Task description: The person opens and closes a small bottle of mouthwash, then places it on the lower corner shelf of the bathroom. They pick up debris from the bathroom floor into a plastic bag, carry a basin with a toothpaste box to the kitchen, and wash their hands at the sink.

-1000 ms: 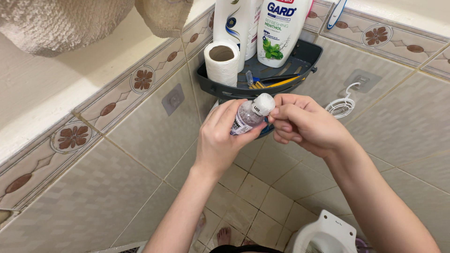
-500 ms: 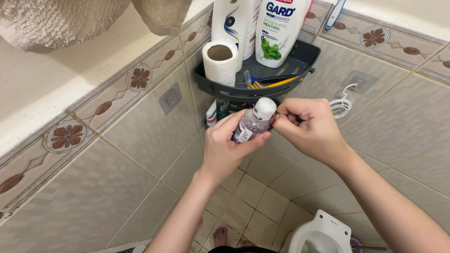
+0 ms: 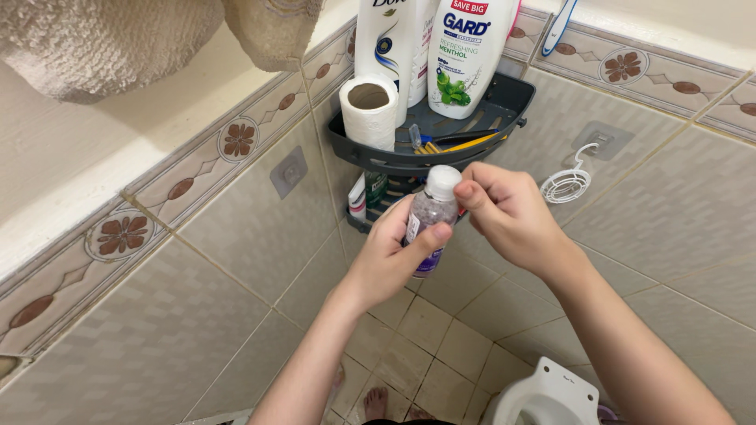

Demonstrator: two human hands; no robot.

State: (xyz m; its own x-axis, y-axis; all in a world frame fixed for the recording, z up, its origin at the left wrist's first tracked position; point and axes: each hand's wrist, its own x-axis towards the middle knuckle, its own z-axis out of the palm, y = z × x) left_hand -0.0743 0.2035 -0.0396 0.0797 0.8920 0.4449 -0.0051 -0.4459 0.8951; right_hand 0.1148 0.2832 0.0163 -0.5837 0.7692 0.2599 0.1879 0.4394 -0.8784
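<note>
The left hand (image 3: 390, 260) is closed around a small clear plastic bottle with a purple label (image 3: 429, 220), held upright just below the dark grey plastic corner shelf (image 3: 504, 110). The right hand (image 3: 508, 212) pinches the bottle's white cap (image 3: 442, 181); its fingertips hide the cap's right side. On the shelf stand a white toilet paper roll (image 3: 368, 110) and two tall white bottles (image 3: 425, 47), cut off at the top. A lower shelf tier is largely hidden behind the hands.
</note>
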